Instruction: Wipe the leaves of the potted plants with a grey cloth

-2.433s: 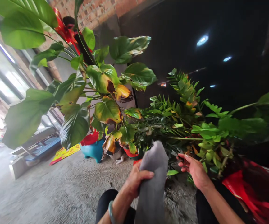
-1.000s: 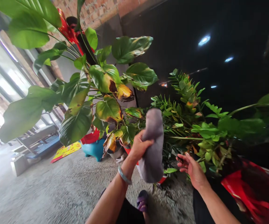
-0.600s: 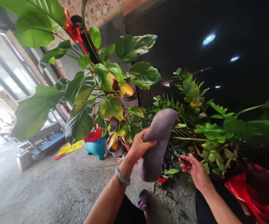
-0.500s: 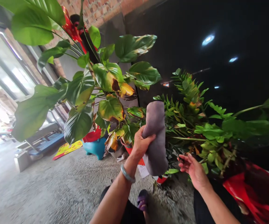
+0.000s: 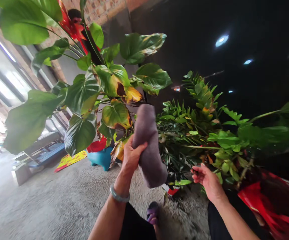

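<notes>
Grey cloth (image 5: 147,146) stands bunched and upright in the left hand (image 5: 130,156), whose fingers and thumb wrap around its middle and squeeze it, with its rounded top rising free above the grip. A pale green bangle (image 5: 119,195) circles that wrist. The right hand (image 5: 208,180) is open to the right of the cloth, its fingers loosely parted and slightly curled, and holds nothing visible. It lies just below the foliage of a ZZ plant (image 5: 192,133), though contact cannot be made out. Behind the cloth rises a broad-leaved plant (image 5: 80,133), many of its leaves yellowed and browning at the edges. A teal pot (image 5: 100,159) with a red upper part stands to the left of the cloth on the concrete floor (image 5: 59,203). Below the cloth, a purple sandal (image 5: 153,213) shows on a foot. Well right of the cloth sits a red plastic object (image 5: 254,200).
</notes>
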A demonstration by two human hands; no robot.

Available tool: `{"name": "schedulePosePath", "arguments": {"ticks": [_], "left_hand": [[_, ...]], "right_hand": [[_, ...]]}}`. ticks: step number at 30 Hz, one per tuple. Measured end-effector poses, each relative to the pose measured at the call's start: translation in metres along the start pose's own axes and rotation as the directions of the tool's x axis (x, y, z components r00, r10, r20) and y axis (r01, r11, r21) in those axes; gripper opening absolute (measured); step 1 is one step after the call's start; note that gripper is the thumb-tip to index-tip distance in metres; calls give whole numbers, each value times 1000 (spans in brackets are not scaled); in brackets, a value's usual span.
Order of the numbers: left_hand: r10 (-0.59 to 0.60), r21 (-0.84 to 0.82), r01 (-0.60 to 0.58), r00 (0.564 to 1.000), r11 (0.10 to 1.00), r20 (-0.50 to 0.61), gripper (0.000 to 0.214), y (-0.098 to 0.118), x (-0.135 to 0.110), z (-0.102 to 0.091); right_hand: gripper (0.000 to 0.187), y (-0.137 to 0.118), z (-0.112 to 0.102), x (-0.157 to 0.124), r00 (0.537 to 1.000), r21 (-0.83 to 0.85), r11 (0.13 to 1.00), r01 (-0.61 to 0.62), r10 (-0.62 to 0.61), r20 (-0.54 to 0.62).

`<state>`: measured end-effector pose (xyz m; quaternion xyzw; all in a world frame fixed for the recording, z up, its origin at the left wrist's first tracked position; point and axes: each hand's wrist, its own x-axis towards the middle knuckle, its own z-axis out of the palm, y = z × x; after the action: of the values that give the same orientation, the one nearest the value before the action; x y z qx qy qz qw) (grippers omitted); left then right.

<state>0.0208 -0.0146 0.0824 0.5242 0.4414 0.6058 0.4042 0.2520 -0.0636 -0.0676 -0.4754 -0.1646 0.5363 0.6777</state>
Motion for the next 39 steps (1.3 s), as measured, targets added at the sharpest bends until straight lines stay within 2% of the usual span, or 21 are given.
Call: {"name": "schedulePosePath", "arguments": {"ticks": [3, 5, 6, 8, 9, 10, 12, 14, 15, 17, 18, 20, 22, 25, 26, 27, 29, 31, 33, 36, 39], "left_hand": [[-16, 90, 27, 993, 996, -115, 39, -19, -9, -2], [-159, 231, 156, 987, 960, -3, 38, -43, -33, -7], [-264, 281, 227, 959, 932, 103, 39, -54, -47, -10], [-468, 384, 335, 817, 861, 337, 37, -67, -69, -18], [-508, 402, 351, 762, 846, 402, 36, -67, -74, -22], [-506, 391, 352, 751, 850, 424, 35, -63, -74, -26], [-406, 286, 317, 847, 904, 343, 35, -43, -59, -32], [-236, 132, 218, 961, 967, 143, 40, -20, -30, -35], [-155, 65, 152, 987, 986, 37, 44, -11, -15, -35], [-56, -13, 55, 992, 998, -110, 50, -4, 7, -33], [-58, -32, 55, 990, 998, -128, 51, -7, 11, -31], [-194, -34, 192, 980, 981, -51, 44, -26, 3, -27], [-432, 13, 433, 896, 901, 103, 30, -55, -22, -24], [-675, 106, 681, 671, 725, 307, 20, -89, -65, -26], [-700, 102, 715, 629, 691, 338, 22, -94, -73, -28], [-704, 77, 729, 621, 680, 344, 24, -93, -77, -30], [-661, -17, 693, 694, 721, 285, 28, -81, -67, -35], [-562, -124, 583, 810, 803, 170, 31, -59, -41, -39], [-446, -218, 445, 894, 869, 47, 35, -38, -12, -39], [-369, -269, 338, 926, 902, -76, 35, -31, 10, -33], [-454, -105, 450, 891, 887, -10, 25, -59, -8, -27]], "right_hand": [[35, 1, 1, 0, 1000, -7, 1000, 4, -4, -12], [37, 2, 0, 0, 1000, -15, 1000, 13, -13, -17], [38, 2, -1, 1, 1000, -18, 1000, 19, -19, -16], [40, 4, -4, 1, 1000, -18, 999, 29, -29, -9], [40, 4, -4, 2, 1000, -18, 999, 29, -30, -5], [39, 5, -5, 2, 1000, -19, 999, 28, -28, -5], [36, 6, -4, 2, 1000, -25, 999, 22, -22, -15], [35, 7, -3, 2, 999, -30, 999, 24, -24, -27], [35, 7, -2, 3, 999, -31, 999, 25, -26, -26], [36, 8, -1, 3, 1000, -29, 999, 29, -30, -10], [37, 8, -1, 4, 1000, -31, 999, 30, -30, -4], [38, 8, -1, 4, 1000, -36, 999, 24, -24, 8], [40, 8, -2, 4, 1000, -41, 999, 20, -20, 5], [40, 6, -4, 2, 999, -47, 998, 28, -29, -17], [40, 5, -5, 2, 999, -50, 998, 27, -28, -23], [40, 4, -5, 1, 999, -51, 998, 25, -26, -24], [39, 3, -5, 1, 1000, -49, 999, 21, -22, -20], [36, 3, -5, 2, 1000, -48, 999, 17, -18, -25], [34, 5, -3, 3, 999, -49, 999, 14, -15, -31], [35, 7, -1, 4, 999, -49, 998, 27, -28, -21], [37, 8, 0, 3, 999, -48, 998, 36, -37, -18]]}}
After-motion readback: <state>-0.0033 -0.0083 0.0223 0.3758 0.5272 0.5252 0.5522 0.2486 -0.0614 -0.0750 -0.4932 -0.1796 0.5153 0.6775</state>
